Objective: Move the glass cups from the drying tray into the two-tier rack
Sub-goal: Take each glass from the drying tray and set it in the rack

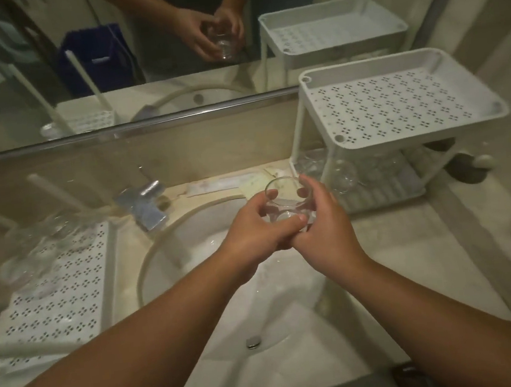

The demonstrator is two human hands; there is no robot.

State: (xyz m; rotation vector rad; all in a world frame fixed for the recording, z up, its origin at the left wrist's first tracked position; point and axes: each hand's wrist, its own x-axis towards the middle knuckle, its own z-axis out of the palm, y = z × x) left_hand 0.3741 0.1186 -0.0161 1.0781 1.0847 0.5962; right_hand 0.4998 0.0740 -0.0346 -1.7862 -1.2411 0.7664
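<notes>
Both the left hand (pixel 253 225) and the right hand (pixel 320 217) are holding a clear round glass cup (pixel 286 197) above the sink, fingers curled around it, and should be carrying it level toward the white perforated two-tier rack (pixel 397 104) at the worktop's right edge.

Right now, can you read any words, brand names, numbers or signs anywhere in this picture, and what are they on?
None can be read.
Clear glass cup held by both hands: no print visible.
White perforated two-tier rack: only a hole pattern.
Pale flat paper-like sheets behind the sink: too blurred to tell whether they carry any text.
</notes>
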